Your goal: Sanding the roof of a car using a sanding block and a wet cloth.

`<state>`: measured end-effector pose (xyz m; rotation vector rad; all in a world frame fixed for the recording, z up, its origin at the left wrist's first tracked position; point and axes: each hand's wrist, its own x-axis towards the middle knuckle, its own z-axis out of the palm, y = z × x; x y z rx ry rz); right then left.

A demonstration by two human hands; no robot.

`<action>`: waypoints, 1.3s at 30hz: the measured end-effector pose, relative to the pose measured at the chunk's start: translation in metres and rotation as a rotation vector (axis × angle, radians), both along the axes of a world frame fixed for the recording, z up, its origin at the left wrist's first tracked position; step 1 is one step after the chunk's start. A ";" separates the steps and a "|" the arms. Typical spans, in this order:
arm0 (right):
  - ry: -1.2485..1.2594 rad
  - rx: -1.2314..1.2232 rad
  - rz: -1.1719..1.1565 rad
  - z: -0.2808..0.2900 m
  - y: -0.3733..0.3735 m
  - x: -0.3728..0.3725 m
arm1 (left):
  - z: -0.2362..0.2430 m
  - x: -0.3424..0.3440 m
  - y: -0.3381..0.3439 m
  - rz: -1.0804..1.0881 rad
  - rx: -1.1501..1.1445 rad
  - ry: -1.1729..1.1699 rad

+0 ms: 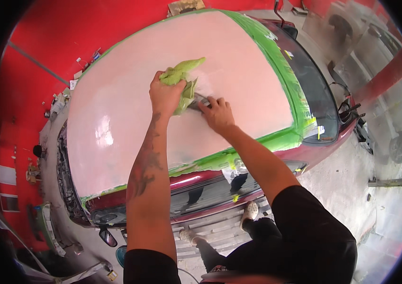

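My left hand (167, 97) grips a crumpled yellow-green cloth (180, 73), raised over the middle of a car roof. Close by on the right, my right hand (219, 114) has its fingers bent around a flat grey pad (198, 102), partly covered by the cloth and fingers. Its exact kind does not show. Beneath both hands spreads the pale pink roof panel (130, 80), smooth and a little glossy. A whitish smear lies beside the cloth. Whether the pad or cloth touches the panel, I cannot tell.
Green masking tape (276, 71) borders the roof over the dark red car body (321, 142). A glass pane (300, 75) lies to the right. My shoes (249, 211) stand on a slatted platform (215, 232). A red wall (82, 33) rises beyond the car.
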<state>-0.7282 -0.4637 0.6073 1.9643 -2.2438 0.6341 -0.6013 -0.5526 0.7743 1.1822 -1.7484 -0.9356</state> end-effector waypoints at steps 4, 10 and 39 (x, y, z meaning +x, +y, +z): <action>-0.036 -0.110 0.160 -0.015 0.063 0.015 | -0.037 0.027 0.007 0.077 -0.074 -0.190; 0.084 -0.163 -0.067 -0.020 -0.029 -0.082 | -0.163 0.134 0.028 0.070 -0.200 -0.272; 0.125 0.092 0.145 -0.010 0.057 -0.094 | -0.188 0.181 0.066 0.272 -0.186 -0.659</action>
